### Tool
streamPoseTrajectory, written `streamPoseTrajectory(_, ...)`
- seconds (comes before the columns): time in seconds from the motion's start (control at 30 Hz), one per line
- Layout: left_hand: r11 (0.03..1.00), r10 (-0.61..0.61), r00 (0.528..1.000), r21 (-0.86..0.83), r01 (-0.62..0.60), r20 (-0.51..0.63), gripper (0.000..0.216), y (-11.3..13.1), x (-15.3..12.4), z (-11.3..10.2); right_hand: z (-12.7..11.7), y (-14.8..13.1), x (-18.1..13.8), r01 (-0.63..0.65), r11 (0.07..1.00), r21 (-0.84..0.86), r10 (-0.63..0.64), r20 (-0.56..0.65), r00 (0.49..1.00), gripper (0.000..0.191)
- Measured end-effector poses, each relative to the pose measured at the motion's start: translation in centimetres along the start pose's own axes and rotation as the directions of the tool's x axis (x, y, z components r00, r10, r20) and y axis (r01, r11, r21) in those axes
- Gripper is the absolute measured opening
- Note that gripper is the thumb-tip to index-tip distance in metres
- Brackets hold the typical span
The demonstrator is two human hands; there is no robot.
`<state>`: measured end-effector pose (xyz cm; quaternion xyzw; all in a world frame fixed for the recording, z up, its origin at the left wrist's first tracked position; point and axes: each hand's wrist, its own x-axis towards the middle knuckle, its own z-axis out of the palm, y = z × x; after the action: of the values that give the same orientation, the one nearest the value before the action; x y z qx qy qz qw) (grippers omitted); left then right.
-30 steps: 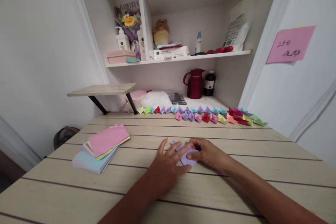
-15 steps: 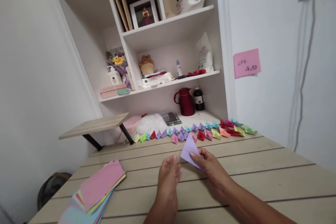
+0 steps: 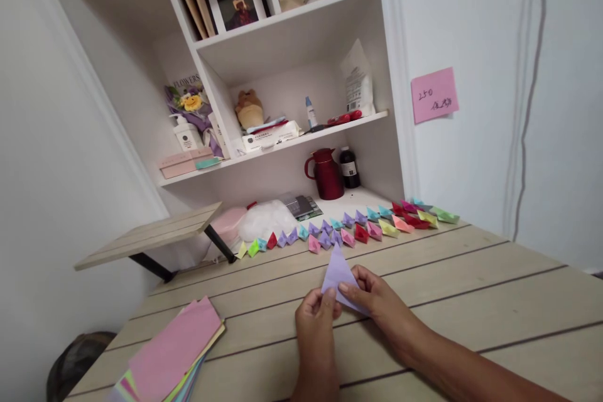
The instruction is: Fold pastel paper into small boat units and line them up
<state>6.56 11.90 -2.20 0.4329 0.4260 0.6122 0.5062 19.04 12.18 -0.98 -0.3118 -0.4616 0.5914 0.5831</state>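
Observation:
A sheet of purple paper (image 3: 338, 271), folded into a triangle with its tip pointing away from me, is held just above the table. My right hand (image 3: 377, 298) pinches its right side, thumb on top and fingers behind. At the lower left corner my left hand (image 3: 318, 320) grips the paper between thumb and fingers. Beyond the paper, small folded paper boats (image 3: 360, 233) in several colours stand in rows along the back of the table. A stack of coloured paper (image 3: 176, 352), pink on top, lies to the left of my hands.
The slatted wooden table (image 3: 452, 301) reaches the wall and shelf unit. A small raised wooden stand (image 3: 151, 235) occupies the back left. Behind the boats are a dark red jug (image 3: 328, 176), a dark bottle (image 3: 349, 168) and a white plastic bag (image 3: 266, 221). A pink note (image 3: 434, 95) sticks to the wall.
My left hand has come up to the purple paper and closed on its left corner; before, it was apart from it. The view has shifted slightly.

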Motion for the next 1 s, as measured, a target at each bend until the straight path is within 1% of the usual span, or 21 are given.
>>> streamPoseTrajectory(0.07,1.0,-0.001,1.0,-0.028,0.0,-0.021,0.037,-0.2,0.0,-0.1,0.3,-0.3,-0.1,-0.005,1.0,0.012,0.004,0.022,1.0,0.037)
streamPoseTrajectory(0.23,0.992,-0.029,0.999,-0.127,0.025,-0.033,0.035,-0.1,-0.2,-0.2,0.4,-0.6,-0.3,-0.008,1.0,0.014,0.008,-0.015,1.0,0.039)
streamPoseTrajectory(0.33,0.987,-0.043,0.999,-0.157,0.039,-0.027,0.031,0.4,-0.7,-0.2,0.4,-0.6,-0.3,-0.021,1.0,0.021,0.021,-0.006,1.0,0.04)
streamPoseTrajectory(0.4,0.976,-0.079,0.997,-0.203,0.075,-0.012,0.029,0.9,-1.0,-0.2,0.4,-0.6,-0.4,-0.021,1.0,0.023,0.021,0.009,1.0,0.041)
streamPoseTrajectory(0.47,0.945,-0.136,0.991,-0.298,0.132,0.005,0.026,1.3,-1.2,-0.1,0.3,-0.8,-0.4,-0.018,1.0,0.017,0.018,0.008,1.0,0.042)
streamPoseTrajectory(0.53,0.893,-0.205,0.977,-0.398,0.211,0.059,0.024,1.5,-1.5,0.1,0.0,-1.2,-0.4,0.01,1.0,-0.002,-0.01,-0.032,0.999,0.04)
streamPoseTrajectory(0.6,0.842,-0.241,0.958,-0.458,0.286,0.156,0.022,1.5,-1.8,0.4,-0.5,-1.8,-0.2,0.067,0.997,-0.041,-0.07,-0.093,0.993,0.037)
streamPoseTrajectory(0.67,0.813,-0.246,0.935,-0.47,0.343,0.257,0.021,1.4,-2.2,0.7,-1.0,-2.6,-0.1,0.111,0.99,-0.089,-0.123,-0.145,0.982,0.034)
streamPoseTrajectory(0.73,0.803,-0.245,0.916,-0.463,0.375,0.318,0.023,1.2,-2.5,1.0,-1.3,-3.3,0.0,0.105,0.987,-0.119,-0.124,-0.165,0.979,0.034)
streamPoseTrajectory(0.77,0.8,-0.252,0.908,-0.456,0.389,0.334,0.023,1.2,-2.6,1.0,-1.4,-3.7,0.0,0.094,0.988,-0.125,-0.114,-0.159,0.981,0.036)
streamPoseTrajectory(0.83,0.794,-0.265,0.897,-0.448,0.411,0.353,0.023,1.0,-2.7,1.0,-1.3,-4.2,-0.3,0.082,0.989,-0.122,-0.095,-0.111,0.989,0.041)
streamPoseTrajectory(0.9,0.788,-0.27,0.895,-0.453,0.417,0.355,0.021,0.9,-2.7,0.9,-0.9,-4.6,-0.7,0.084,0.992,-0.098,-0.088,-0.034,0.996,0.045)
streamPoseTrajectory(1.0,0.783,-0.28,0.903,-0.467,0.411,0.324,0.018,0.7,-2.5,0.6,-0.1,-5.1,-1.5,0.106,0.993,-0.06,-0.101,0.083,0.991,0.045)
